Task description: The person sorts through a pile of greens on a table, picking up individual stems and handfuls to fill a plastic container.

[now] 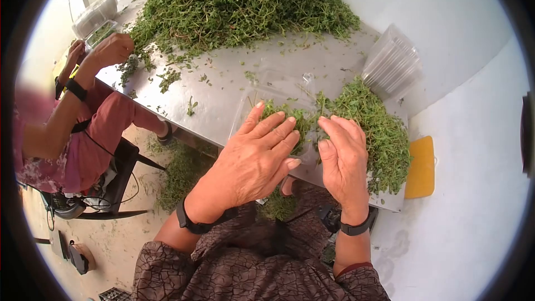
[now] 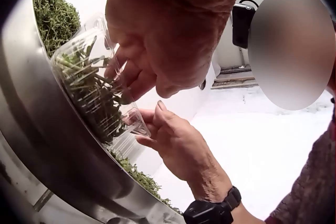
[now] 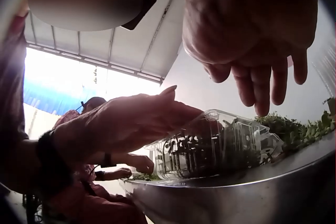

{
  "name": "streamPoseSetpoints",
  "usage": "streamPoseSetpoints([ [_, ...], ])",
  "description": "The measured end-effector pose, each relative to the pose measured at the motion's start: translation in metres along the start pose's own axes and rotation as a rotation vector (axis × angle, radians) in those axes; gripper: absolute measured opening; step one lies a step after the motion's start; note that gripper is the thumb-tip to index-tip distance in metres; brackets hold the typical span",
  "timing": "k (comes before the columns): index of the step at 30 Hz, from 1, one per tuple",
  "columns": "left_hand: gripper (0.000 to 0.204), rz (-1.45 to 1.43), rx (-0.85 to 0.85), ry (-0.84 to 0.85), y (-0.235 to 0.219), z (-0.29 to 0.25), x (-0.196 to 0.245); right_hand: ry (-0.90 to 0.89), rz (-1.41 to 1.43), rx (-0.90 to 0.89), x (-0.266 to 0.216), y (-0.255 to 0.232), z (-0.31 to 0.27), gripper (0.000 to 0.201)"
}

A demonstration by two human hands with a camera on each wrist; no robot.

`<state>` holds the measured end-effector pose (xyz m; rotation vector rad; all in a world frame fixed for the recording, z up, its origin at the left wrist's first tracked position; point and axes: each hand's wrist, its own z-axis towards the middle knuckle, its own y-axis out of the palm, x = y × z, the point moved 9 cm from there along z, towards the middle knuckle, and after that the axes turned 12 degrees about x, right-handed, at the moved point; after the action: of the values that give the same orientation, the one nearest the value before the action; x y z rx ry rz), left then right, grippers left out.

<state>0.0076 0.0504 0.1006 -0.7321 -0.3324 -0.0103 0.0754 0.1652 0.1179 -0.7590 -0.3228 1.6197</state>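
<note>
A clear plastic clamshell box (image 3: 191, 155) stands at the table's near edge, filled with green leafy stems (image 2: 86, 85). My left hand (image 1: 248, 159) lies palm down over the box, its spread fingers resting on the greens. In the left wrist view its fingertips reach inside the box. My right hand (image 1: 344, 164) is at the box's right side with fingers extended and slightly bent, fingertips close to the rim. The right wrist view shows those fingers (image 3: 257, 85) pointing down and holding nothing. Beside that hand lies a smaller heap of greens (image 1: 376, 128).
A big mound of greens (image 1: 239, 8) covers the back of the metal table (image 1: 223, 72). Nested clear boxes (image 1: 393, 61) stand at the back right, with a yellow board (image 1: 421, 167) below. Another person (image 1: 83, 128) sits at the left, hands near a filled box (image 1: 102, 33).
</note>
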Motion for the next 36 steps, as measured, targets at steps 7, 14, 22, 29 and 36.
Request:
streamPoseSetpoints([
  [7, 0.042, -0.014, -0.028, 0.021, 0.014, 0.003, 0.004, -0.067, 0.051, -0.064, -0.005, 0.015, 0.008, 0.028],
  [14, 0.038, -0.038, -0.029, 0.023, 0.020, 0.005, 0.001, -0.087, 0.039, -0.216, -0.002, 0.038, 0.016, 0.025],
  [22, 0.030, -0.239, 0.007, -0.013, -0.027, 0.001, -0.007, -0.079, 0.053, -0.166, -0.005, 0.020, 0.019, 0.027],
  [29, 0.038, -0.137, 0.248, -0.171, -0.070, -0.019, -0.040, -0.082, 0.107, -0.115, -0.014, -0.012, 0.015, 0.034],
  [36, 0.037, -0.166, 0.136, -0.139, -0.037, -0.028, -0.023, -0.128, 0.112, -0.229, -0.030, 0.011, -0.004, 0.026],
])
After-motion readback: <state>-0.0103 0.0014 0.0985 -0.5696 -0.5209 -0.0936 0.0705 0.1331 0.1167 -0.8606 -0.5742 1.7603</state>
